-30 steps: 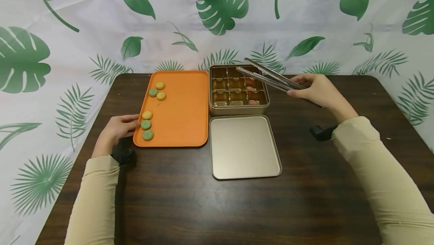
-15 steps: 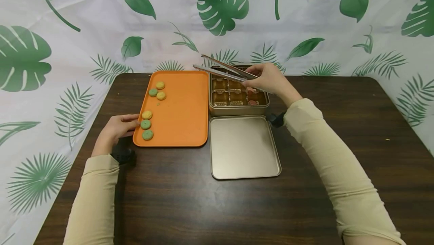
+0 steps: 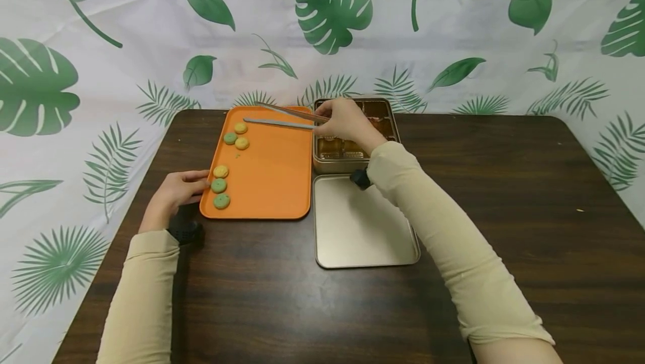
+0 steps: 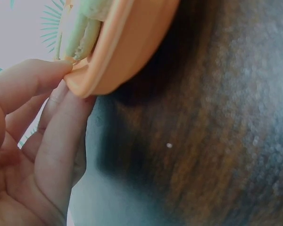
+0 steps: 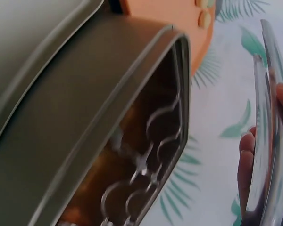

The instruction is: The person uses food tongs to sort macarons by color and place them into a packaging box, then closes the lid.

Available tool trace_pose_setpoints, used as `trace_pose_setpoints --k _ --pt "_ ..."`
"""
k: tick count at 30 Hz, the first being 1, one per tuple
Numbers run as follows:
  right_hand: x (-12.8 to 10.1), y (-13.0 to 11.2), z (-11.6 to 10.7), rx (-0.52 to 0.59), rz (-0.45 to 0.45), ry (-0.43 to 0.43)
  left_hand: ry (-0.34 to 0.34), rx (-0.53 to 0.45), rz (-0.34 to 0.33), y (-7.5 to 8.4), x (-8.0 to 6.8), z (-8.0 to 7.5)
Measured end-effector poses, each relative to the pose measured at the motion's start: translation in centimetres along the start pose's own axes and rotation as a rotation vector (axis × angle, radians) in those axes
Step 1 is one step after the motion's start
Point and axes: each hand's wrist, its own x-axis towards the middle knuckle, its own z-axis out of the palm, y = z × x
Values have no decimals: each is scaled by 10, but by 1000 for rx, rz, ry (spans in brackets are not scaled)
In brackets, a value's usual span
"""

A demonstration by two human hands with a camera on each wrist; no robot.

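Dark wood-grain tabletop (image 3: 504, 196), white leaf-print backdrop (image 3: 126, 33) behind, right hand (image 3: 342, 120) with fingers gripping tongs (image 3: 282, 119) over far end of orange tray (image 3: 272, 168), left hand (image 3: 176, 193) pinching tray's near-left rim, cookies (image 3: 220, 186) along tray's left side, tin (image 3: 353, 154) right of tray, lid (image 3: 363, 229) nearer.

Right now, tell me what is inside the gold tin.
The tin holds a gold divider tray with round pockets, the near ones bare. The right hand and its tongs cover the rest, so nothing there can be told.
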Motion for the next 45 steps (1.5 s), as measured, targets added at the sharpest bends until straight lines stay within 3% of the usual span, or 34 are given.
trace_pose_setpoints --k 11,25,36,45 --pt "17 -18 31 -69 -27 -91 3 -12 0 1 0 2" --pt "21 -18 55 -112 -38 -84 16 -22 -11 3 0 2" --pt "24 -23 63 -220 -31 -63 16 -15 -12 3 0 0" --pt "19 -23 60 -186 -53 -51 12 -5 -12 2 0 0"
